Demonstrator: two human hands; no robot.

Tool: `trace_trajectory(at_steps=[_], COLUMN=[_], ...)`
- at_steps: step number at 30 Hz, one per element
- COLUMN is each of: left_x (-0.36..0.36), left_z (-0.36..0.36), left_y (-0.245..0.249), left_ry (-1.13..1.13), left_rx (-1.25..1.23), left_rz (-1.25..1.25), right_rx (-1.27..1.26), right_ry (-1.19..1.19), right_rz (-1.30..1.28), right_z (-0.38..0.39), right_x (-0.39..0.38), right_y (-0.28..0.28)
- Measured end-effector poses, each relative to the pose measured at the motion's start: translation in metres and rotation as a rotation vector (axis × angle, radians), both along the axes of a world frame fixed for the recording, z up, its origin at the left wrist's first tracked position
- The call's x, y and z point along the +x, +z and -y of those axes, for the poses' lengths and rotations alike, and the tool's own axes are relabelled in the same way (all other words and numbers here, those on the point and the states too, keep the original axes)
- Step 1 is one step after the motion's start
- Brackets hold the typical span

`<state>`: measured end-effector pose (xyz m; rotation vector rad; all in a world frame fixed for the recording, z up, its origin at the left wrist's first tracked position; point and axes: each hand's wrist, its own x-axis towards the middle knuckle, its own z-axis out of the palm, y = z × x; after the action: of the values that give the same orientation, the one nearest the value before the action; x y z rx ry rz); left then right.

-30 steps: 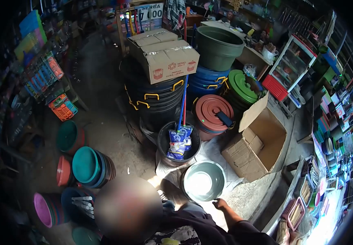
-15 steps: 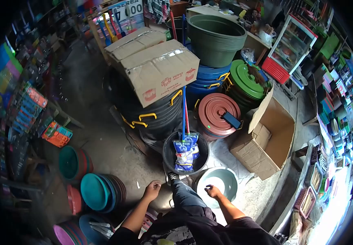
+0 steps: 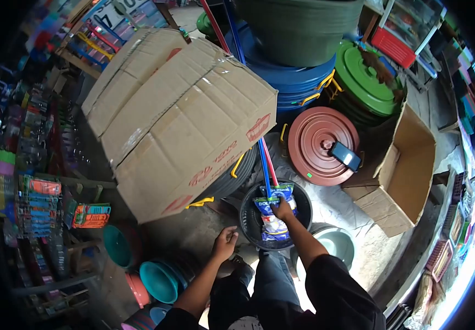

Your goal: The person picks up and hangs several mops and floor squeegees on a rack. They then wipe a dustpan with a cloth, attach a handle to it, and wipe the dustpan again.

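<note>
Before me a black bucket (image 3: 248,234) holds mops in blue-and-white plastic wrap, their red pole (image 3: 270,168) and blue pole (image 3: 264,165) rising upward. My right hand (image 3: 283,209) is closed on the upper part of a wrapped mop (image 3: 273,224), right by the foot of the blue pole; the wrap hides some fingertips. To the left of the bucket my left hand (image 3: 226,242) hangs in the air, fingers loosely bent and apart, holding nothing. A grey basin (image 3: 341,242) sits to the right of the bucket, partly behind my right arm.
Large cardboard boxes (image 3: 182,126) lie on black tubs at the left. A red-brown lidded bin (image 3: 317,132) bears a phone (image 3: 346,157). An open carton (image 3: 408,170) stands at the right. Stacked teal tubs (image 3: 158,280) are at the lower left. Goods line both sides.
My right hand has gone from over the grey basin to the wrapped mop in the black bucket and closed on it. My left hand has stayed free. The view has moved closer to the boxes.
</note>
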<state>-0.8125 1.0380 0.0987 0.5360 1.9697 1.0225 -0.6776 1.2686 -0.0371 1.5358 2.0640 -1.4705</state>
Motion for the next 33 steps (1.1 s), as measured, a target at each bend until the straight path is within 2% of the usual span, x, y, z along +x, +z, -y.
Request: trace_trajectory(at_steps=[2,4,6,7,9,12,13,17,24,30,33], left_x=[-0.010,-0.019,-0.023,-0.023,-0.022,-0.018,-0.017,-0.016,-0.025,-0.033,-0.035], left_z=[-0.015,-0.025,-0.025,-0.027,-0.025,-0.018,-0.013,-0.013,-0.029,-0.050,-0.051], left_y=[-0.006,-0.011,-0.020,-0.017,-0.017,-0.023,-0.028,-0.014,0.002,0.036,0.044], left_ry=[-0.001,-0.021,-0.072,-0.089,-0.109,-0.123,-0.132,-0.162,-0.209,-0.266,-0.261], left_rx=[0.006,-0.027,-0.032,-0.040,-0.059,-0.078,-0.097,-0.096,-0.043,0.004,0.038], left_rz=[0.046,0.050,0.004,-0.001,0.024,0.059,0.071,0.085,0.015,0.002,-0.019], right_rx=[0.127,0.329,0.488,0.476,0.296,0.299,0.310,0.325,0.329,0.433,0.344], right_ry=[-0.109,-0.205,-0.268,-0.282,-0.307,-0.221,-0.266,-0.369,-0.340,-0.295,-0.262], right_rz=[-0.055,-0.120,-0.080,-0.079,-0.113,-0.222,-0.339,-0.461,-0.381,-0.491,-0.472], right_z=[-0.023,-0.045,-0.062,-0.071,-0.084,-0.097,-0.097,-0.093,-0.097,-0.103,-0.099], right_x=[-0.039,-0.076,-0.108,-0.120,-0.130,-0.123,-0.118,-0.102,-0.065,-0.045,-0.034], right_y=[-0.003,-0.029,-0.022,-0.025,-0.036,-0.056,-0.051,-0.018,0.038,0.080,0.113])
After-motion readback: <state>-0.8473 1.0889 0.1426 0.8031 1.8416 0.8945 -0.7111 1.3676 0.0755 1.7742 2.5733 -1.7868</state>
